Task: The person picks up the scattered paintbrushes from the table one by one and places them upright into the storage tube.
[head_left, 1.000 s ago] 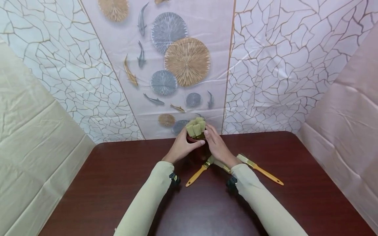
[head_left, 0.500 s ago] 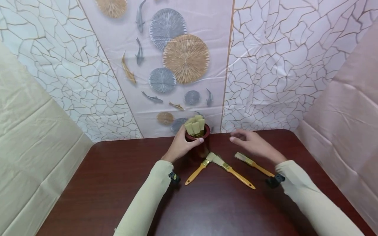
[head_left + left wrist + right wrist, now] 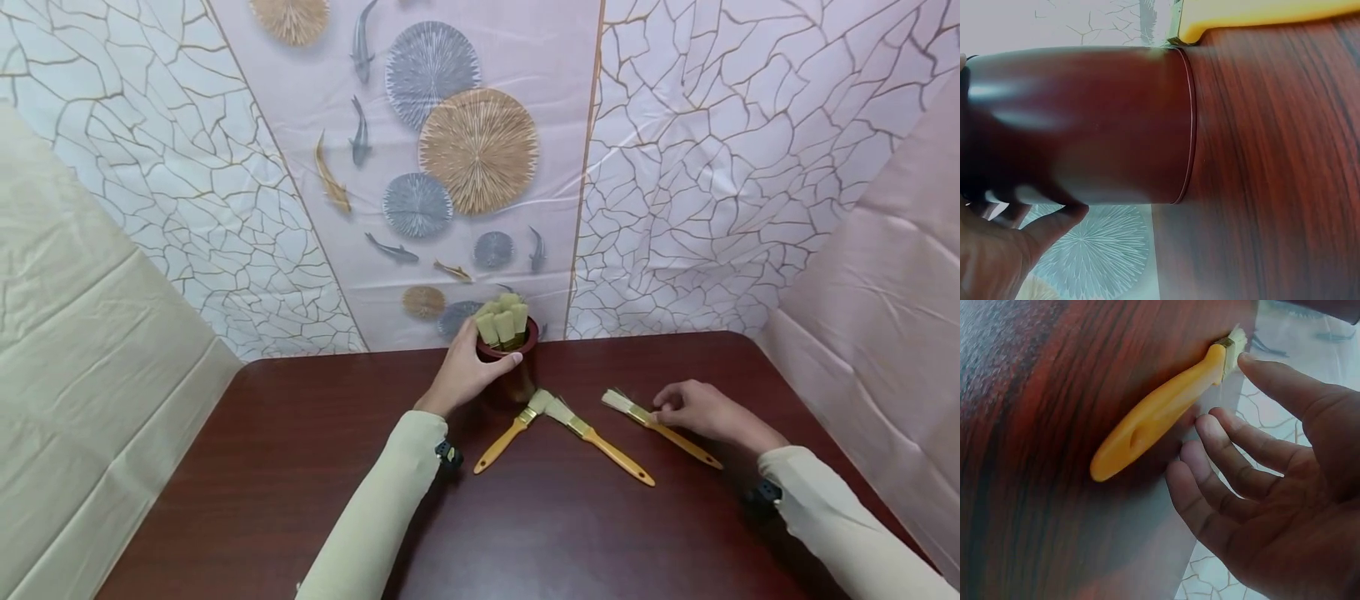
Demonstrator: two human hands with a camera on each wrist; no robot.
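My left hand [image 3: 468,371] holds a dark red cylindrical cup [image 3: 1097,125] from its left side, thumb across the front near the rim. The cup stands upright at the back of the table. Several paintbrushes [image 3: 504,325] are in it, pale bristles up; their handles are hidden inside. On the right, my right hand [image 3: 708,410] hovers over a yellow-handled paintbrush [image 3: 1154,415] lying on the table. Its fingers are loosely bent around free space, thumb apart from them, and no contact with the brush shows in the right wrist view.
Two more yellow-handled paintbrushes lie in front of the cup: a left one [image 3: 498,448] and a middle one [image 3: 617,457], their bristle ends close together. The dark wooden table [image 3: 315,467] meets patterned cloth [image 3: 675,208] behind and plain cloth at both sides.
My right hand has left the cup's rim and moved right and toward me, down to the right-hand paintbrush. My left hand stays on the cup.
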